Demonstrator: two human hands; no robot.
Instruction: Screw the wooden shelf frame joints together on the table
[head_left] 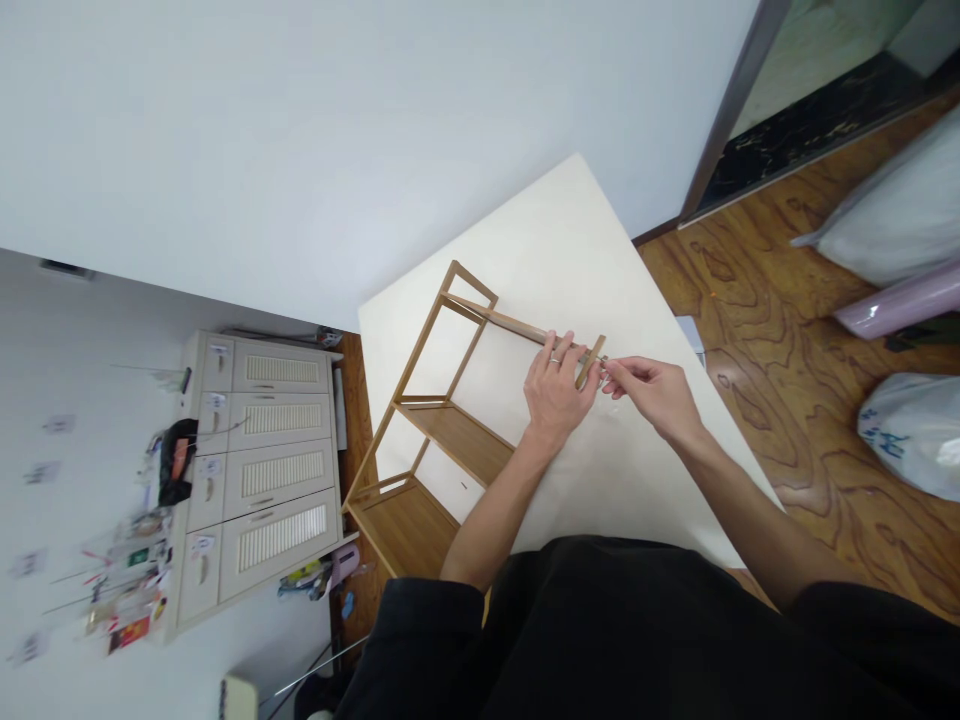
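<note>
A brown wooden shelf rack [420, 365] lies on a white table, with two boards joined to its side frame. From its far end a long thin wooden bar [514, 325] runs toward my hands. My left hand [556, 385], a ring on one finger, is closed around the end of this bar, by a short wooden crosspiece [598, 348]. Just to the right, my right hand [651, 392] pinches at the outer side of the crosspiece. Whatever sits between those fingertips is too small to name.
The white table [555, 230] stands against a pale wall. Left of it is a white cabinet [262, 440] with louvred doors and cluttered items on top. Wood-patterned floor [720, 350] lies to the right, with plastic-wrapped bundles [900, 210] and a doorway beyond.
</note>
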